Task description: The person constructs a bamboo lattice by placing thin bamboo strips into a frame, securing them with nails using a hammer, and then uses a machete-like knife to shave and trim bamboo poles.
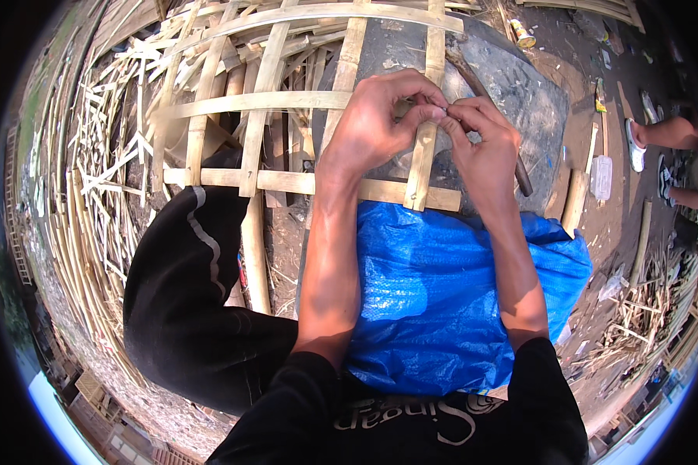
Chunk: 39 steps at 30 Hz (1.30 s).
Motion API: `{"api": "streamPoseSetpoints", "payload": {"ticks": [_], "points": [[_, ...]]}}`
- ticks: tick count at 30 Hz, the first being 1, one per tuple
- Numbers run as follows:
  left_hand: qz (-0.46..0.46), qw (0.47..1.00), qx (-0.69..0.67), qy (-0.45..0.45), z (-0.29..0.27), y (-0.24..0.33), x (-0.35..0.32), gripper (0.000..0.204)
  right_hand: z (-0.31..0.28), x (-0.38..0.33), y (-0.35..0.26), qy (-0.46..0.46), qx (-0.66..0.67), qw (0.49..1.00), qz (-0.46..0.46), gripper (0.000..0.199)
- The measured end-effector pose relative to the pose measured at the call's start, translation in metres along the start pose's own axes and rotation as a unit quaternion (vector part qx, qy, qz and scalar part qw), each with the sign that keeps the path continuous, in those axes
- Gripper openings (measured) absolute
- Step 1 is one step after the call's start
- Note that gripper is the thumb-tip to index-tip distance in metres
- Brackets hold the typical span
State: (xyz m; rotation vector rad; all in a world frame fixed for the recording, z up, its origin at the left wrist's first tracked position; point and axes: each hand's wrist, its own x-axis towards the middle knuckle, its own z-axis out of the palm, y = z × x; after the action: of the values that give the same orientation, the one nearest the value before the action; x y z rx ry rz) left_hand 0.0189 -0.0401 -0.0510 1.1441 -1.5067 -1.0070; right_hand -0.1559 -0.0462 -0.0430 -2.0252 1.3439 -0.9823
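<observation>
A lattice of flat split-bamboo strips reaches across my lap and away to the upper left. My left hand is closed in a pinch over the lattice's right-hand upright strip. Just right of that strip, my right hand pinches too, its fingertips meeting those of the left. Between the fingertips is something small and dark, too tiny to name. A blue woven plastic sheet covers my lap under my forearms.
A dark stick or tool handle lies beyond my right hand on a grey slab. Bamboo offcuts pile up at left, more strips at lower right. A clear plastic container and another person's feet are at right.
</observation>
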Motion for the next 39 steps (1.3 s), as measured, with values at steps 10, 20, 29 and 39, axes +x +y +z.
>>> {"api": "streamPoseSetpoints", "payload": {"ticks": [10, 20, 29, 39], "points": [[0.011, 0.999, 0.02, 0.046, 0.012, -0.011, 0.001, 0.009, -0.013, 0.011, 0.015, -0.102, 0.168, 0.978, 0.074, 0.021], [0.02, 0.998, -0.038, 0.052, 0.007, -0.002, 0.0, 0.02, -0.038, 0.009, 0.088, -0.056, -0.233, 0.961, 0.141, 0.05], [-0.023, 0.996, -0.043, 0.068, -0.002, -0.005, -0.008, 0.014, -0.055, 0.019, 0.088, -0.059, -0.157, 0.959, 0.23, 0.044], [0.052, 0.994, -0.014, 0.091, -0.002, -0.011, -0.004, 0.013, -0.099, 0.027, 0.058, -0.039, -0.001, 0.93, 0.365, 0.038]]}}
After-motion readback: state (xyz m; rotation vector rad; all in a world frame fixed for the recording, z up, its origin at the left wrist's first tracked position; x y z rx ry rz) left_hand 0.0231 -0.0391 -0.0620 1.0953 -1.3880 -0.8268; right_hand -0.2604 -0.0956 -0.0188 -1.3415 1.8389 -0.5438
